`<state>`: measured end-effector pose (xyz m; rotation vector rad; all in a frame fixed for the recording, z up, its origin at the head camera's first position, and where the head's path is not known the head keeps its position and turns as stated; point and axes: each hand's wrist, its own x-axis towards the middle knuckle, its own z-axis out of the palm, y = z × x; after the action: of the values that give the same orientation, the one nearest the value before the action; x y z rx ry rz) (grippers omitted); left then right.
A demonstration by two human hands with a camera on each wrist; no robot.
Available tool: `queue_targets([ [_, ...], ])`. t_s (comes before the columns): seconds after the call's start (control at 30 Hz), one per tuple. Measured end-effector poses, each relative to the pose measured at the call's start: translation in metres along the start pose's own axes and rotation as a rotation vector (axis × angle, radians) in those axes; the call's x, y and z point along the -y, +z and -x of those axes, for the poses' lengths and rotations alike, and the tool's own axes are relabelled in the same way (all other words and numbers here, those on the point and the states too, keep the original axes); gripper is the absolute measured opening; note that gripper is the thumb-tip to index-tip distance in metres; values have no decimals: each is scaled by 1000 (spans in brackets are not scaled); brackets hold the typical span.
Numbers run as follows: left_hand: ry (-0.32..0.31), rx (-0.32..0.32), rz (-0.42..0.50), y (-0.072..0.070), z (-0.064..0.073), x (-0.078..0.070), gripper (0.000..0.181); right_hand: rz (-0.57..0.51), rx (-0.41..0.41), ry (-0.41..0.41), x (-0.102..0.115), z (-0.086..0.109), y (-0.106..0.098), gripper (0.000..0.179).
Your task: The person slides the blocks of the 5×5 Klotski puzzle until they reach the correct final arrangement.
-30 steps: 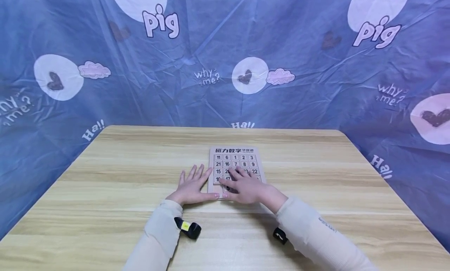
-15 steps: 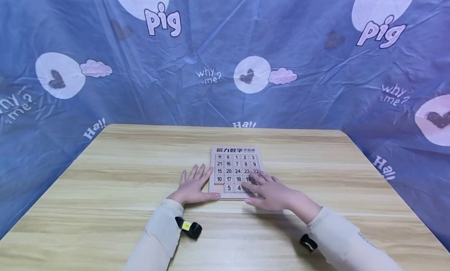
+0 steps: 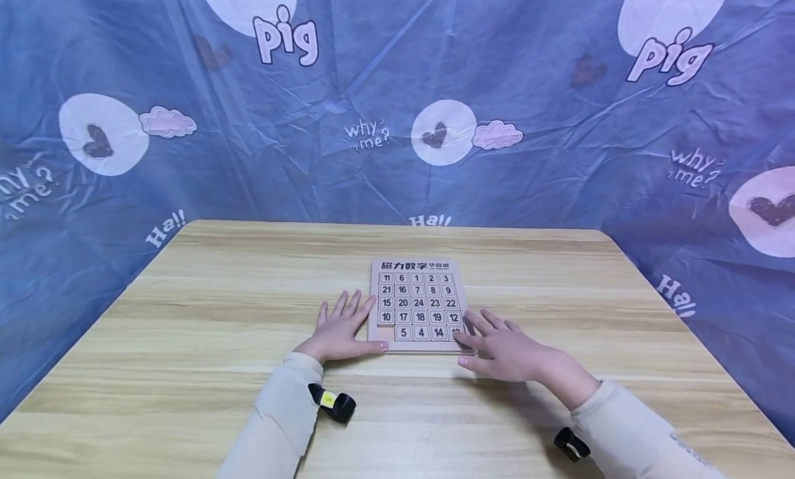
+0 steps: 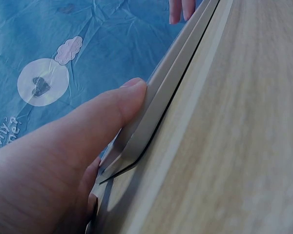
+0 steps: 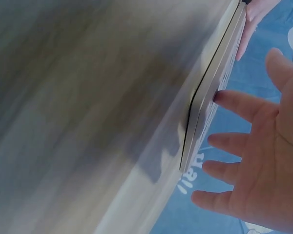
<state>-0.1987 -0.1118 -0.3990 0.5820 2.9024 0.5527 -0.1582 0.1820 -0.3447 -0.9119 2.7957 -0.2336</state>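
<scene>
A number sliding puzzle (image 3: 386, 333) lies flat on the table, its top row reading 11, 6, 1, 2, 3. The bottom-left cell holds no tile. Along the left edge my left hand (image 3: 340, 334) has its fingers spread, and its thumb rests on the lower-left corner; the left wrist view shows that thumb (image 4: 129, 97) against the frame. My right hand (image 3: 512, 351) is at the lower-right corner, fingers extended, the index fingertip over the last bottom-row tile and partly covering it. In the right wrist view that fingertip (image 5: 219, 96) meets the board's edge, while the other fingers are apart from it.
The wooden table (image 3: 248, 272) extends around the puzzle on all sides. A blue printed cloth (image 3: 298, 175) hangs behind it and at both sides. Small black cameras (image 3: 335, 404) are strapped at both wrists.
My right hand has moved right, from over the puzzle's middle to its lower-right corner, uncovering most of the tiles. My left hand and the puzzle have stayed in place.
</scene>
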Motion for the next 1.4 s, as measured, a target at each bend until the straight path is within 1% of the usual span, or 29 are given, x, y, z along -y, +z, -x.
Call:
queue_targets([
  [0.17,-5,-1,3,-1,0,0,93,0,-12,-21,6,-6,1,59],
  [0.43,-8,0,-5,-1,0,0,94,0,8,-34,13,-15,5,60],
  [0.6,-6,-1,-7,0,0,0,94,6,4,-50,17,-19,7,60],
  [0.83,-6,1,-1,0,-1,0,94,-1,22,-50,15,-23,3,62],
  [0.93,-5,3,5,0,-1,-1,94,-16,23,-31,10,-27,2,63],
  [1.07,-2,1,5,0,-1,0,95,-32,6,21,1,-37,-1,63],
  [1.2,-2,0,2,0,-1,0,95,-13,-10,74,-9,-45,-3,63],
  [1.4,-1,-1,3,0,-1,0,94,-13,14,133,-17,-51,-3,65],
])
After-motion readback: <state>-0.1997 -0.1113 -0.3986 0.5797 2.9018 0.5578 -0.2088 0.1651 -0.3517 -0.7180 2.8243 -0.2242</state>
